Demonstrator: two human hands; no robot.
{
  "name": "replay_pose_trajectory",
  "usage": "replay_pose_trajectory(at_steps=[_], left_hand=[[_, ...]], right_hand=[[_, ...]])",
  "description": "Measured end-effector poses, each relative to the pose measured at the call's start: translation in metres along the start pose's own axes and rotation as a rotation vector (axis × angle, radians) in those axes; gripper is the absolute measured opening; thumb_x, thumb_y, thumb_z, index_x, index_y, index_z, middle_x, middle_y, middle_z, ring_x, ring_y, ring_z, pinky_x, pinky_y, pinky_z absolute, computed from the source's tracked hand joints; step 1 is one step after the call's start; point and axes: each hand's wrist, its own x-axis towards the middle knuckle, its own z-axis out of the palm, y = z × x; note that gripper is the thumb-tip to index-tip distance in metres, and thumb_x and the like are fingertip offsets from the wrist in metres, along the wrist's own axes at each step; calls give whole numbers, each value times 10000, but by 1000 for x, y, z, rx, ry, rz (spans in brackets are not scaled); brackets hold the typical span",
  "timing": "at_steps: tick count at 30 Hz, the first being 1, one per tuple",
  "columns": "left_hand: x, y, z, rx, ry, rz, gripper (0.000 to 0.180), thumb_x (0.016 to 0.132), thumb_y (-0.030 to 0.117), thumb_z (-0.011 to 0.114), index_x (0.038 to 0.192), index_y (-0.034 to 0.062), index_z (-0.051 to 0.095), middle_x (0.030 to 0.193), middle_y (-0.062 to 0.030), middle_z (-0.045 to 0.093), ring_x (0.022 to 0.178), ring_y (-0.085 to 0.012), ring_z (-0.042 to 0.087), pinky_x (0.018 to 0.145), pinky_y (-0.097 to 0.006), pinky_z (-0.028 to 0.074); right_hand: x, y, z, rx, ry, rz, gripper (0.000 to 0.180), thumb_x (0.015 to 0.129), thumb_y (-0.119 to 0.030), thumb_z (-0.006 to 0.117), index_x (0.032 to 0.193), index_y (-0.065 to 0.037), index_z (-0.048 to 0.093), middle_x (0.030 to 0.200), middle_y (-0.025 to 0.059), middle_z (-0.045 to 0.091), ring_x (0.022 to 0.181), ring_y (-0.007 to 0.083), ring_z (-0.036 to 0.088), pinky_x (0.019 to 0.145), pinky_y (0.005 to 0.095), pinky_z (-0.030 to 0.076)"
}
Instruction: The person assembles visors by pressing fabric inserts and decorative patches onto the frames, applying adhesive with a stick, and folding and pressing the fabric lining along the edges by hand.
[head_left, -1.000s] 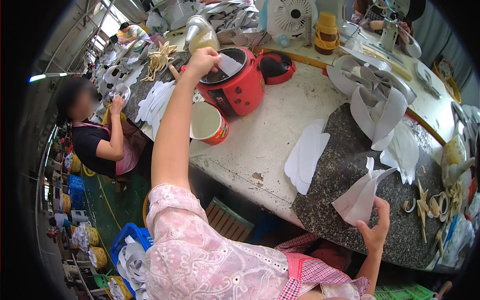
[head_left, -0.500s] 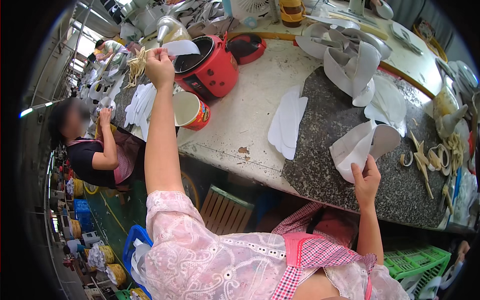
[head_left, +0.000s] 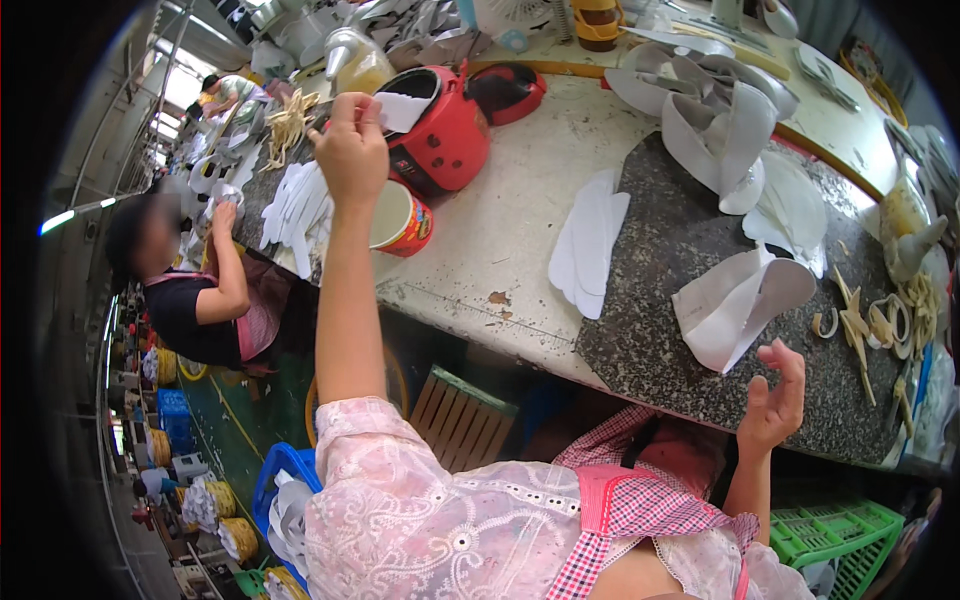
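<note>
A green-floored workshop is stretching away left of the fingers, while a worn pale table is spreading beneath them. A dark speckled slab is lying under the right fingers. The left arm is extending forward, nearly straight, beside a red pot. The right hand is holding its fingers curled and parted, just beside a folded pale piece; the left hand is pinching a thin white piece at the pot's mouth.

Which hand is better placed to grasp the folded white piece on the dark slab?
Probably the right hand: open, apparently empty and near the folded white piece. The left hand is farther off, holding a white strip at the red cooker.
</note>
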Motion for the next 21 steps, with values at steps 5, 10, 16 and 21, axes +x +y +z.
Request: replay_pose_trajectory(at_steps=[5, 10, 16, 21], left_hand=[[-9, 62, -22, -468, 297, 1, 69, 841, 101, 601, 842, 49, 555, 715, -60, 634, 624, -171, 645, 597, -247, 479], [-54, 136, -64, -215, 154, 842, 191, 770, -33, 620, 937, 1, 536, 879, -123, 658, 741, -204, 652, 631, -269, 524], [-137, 182, -62, -430, -58, 971, 163, 730, 96, 619, 837, 62, 501, 892, -124, 620, 773, -243, 641, 629, -297, 529], [-147, 197, -71, -499, -222, 930, 188, 685, 53, 627, 830, 70, 510, 872, -121, 622, 778, -251, 641, 613, -298, 527]], right_hand=[[18, -23, 30, 258, -340, 64, 421, 744, -125, 618, 1136, 6, 531, 962, 101, 586, 875, 212, 535, 767, 326, 409], [55, -50, 75, 622, -439, 158, 780, 712, -153, 672, 1372, -47, 270, 1087, 88, 543, 949, 171, 523, 805, 305, 402], [81, -47, 72, 215, -429, -173, 689, 566, 35, 670, 1217, -91, 483, 1172, 124, 517, 1018, 240, 528, 868, 334, 420], [77, -47, 45, -16, -242, -451, 378, 495, -12, 680, 859, -83, 606, 1179, 130, 511, 970, 314, 527, 804, 381, 439]])
